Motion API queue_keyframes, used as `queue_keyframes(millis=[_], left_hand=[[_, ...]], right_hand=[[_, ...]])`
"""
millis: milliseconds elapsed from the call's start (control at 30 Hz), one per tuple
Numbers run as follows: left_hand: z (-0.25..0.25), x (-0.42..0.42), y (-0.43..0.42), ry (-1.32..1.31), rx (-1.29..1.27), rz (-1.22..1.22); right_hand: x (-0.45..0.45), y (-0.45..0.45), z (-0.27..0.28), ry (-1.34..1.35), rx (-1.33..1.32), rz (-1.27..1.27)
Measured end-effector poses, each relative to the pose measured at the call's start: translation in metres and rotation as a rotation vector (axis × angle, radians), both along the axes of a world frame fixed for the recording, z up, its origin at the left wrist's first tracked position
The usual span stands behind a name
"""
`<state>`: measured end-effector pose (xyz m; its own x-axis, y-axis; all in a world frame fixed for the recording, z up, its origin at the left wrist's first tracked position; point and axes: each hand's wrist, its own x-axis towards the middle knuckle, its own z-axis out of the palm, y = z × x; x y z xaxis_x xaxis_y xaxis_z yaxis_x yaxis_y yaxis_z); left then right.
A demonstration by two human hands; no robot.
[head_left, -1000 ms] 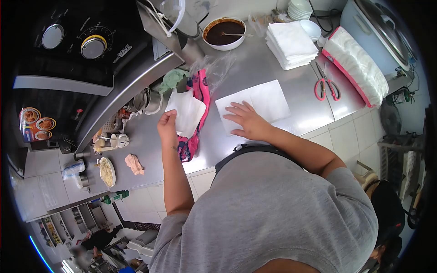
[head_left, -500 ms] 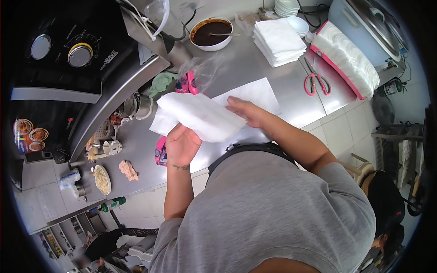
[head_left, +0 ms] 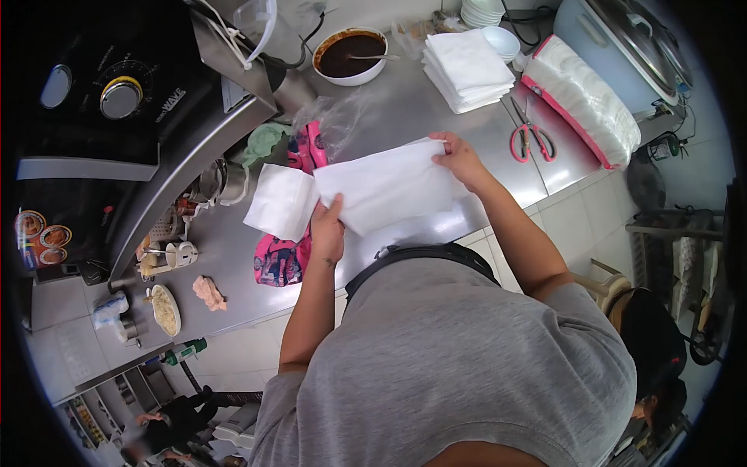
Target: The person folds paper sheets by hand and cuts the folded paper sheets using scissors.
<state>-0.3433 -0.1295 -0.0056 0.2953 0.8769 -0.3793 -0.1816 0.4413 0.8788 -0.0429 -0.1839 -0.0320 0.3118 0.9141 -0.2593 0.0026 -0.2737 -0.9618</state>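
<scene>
A white sheet is stretched between my two hands over the steel counter. My left hand pinches its lower left side, thumb on top. At its upper right corner my right hand grips it between thumb and fingers. Left of the sheet, a folded white stack lies on a pink and dark patterned packet. A tall pile of folded white sheets sits at the back of the counter.
Scissors with pink handles lie near a white and pink pack. Behind are a bowl of dark sauce and small white bowls. A pink cloth-like piece and an oval dish are at left. Other people stand farther off.
The sheet that was lying flat, then folded over my hands, is now spread between them. My right hand has moved to its upper right corner. The view has shifted slightly.
</scene>
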Motion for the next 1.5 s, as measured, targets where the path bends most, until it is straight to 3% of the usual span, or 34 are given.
queue_keyframes(millis=[67, 233, 433, 867, 967, 1033, 1133, 1233, 1300, 1400, 1500], left_hand=[[-0.025, 0.006, 0.001, 0.084, -0.012, -0.037], [-0.056, 0.012, 0.014, 0.679, 0.221, -0.190], [-0.061, 0.008, 0.023, 0.462, -0.013, -0.189], [-0.063, 0.014, 0.025, 0.555, 0.067, -0.127], [-0.069, 0.014, 0.027, 0.550, 0.071, -0.139], [-0.071, 0.008, 0.030, 0.567, 0.057, -0.194], [-0.056, 0.008, 0.032, 1.069, 0.544, -0.360], [-0.004, -0.003, 0.033, 1.095, 0.799, -0.175], [0.025, -0.028, 0.041, 1.284, 1.031, -0.089], [0.026, -0.067, 0.054, 1.491, 0.906, -0.148], [0.024, -0.090, 0.065, 1.346, 0.923, -0.166]], right_hand=[[0.009, 0.000, -0.007, -0.354, -0.039, -0.058], [0.012, 0.002, -0.026, -0.477, -0.076, -0.144], [0.006, 0.007, -0.021, -0.536, -0.064, -0.191], [0.001, 0.007, -0.023, -0.638, -0.044, -0.180], [-0.016, 0.003, -0.009, -1.117, 0.156, -0.061], [-0.038, -0.001, -0.008, -1.174, 0.294, 0.169], [-0.066, -0.018, -0.020, -1.187, 0.297, 0.385], [-0.068, -0.013, -0.031, -1.215, 0.262, 0.445], [-0.069, -0.012, -0.029, -1.233, 0.262, 0.446], [-0.070, -0.004, -0.034, -1.203, 0.304, 0.454], [-0.069, 0.002, -0.031, -1.201, 0.315, 0.485]])
